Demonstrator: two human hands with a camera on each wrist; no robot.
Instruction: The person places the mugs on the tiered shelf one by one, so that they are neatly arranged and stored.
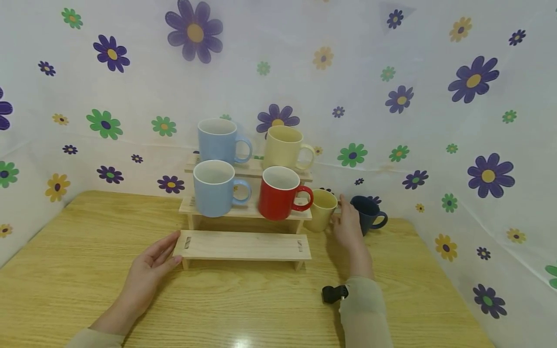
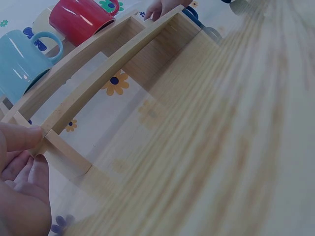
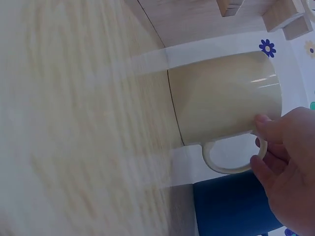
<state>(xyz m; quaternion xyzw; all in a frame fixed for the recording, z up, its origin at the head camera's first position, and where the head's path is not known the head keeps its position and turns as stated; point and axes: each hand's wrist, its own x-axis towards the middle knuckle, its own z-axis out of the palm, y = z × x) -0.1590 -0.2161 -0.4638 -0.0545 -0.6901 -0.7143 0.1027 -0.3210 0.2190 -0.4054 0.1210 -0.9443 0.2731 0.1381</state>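
Note:
A stepped wooden rack [image 1: 243,245] of three tiers stands on the table. My left hand [image 1: 148,275] holds the left end of its lowest tier, the thumb at the front corner. To the right of the rack stands a pale yellow mug [image 3: 221,98], its base on the tabletop. My right hand [image 1: 349,227] pinches this mug's handle [image 3: 229,169] between thumb and fingers. Just right of that hand is a dark blue mug [image 1: 367,210], partly hidden behind it in the head view.
The middle tier bears a light blue mug [image 1: 213,191] and a red mug [image 1: 278,195]. On the top tier are another light blue mug [image 1: 216,140] and a second yellow mug [image 1: 283,147]. A flower-printed cloth [image 1: 304,87] hangs behind the wooden table [image 1: 243,304].

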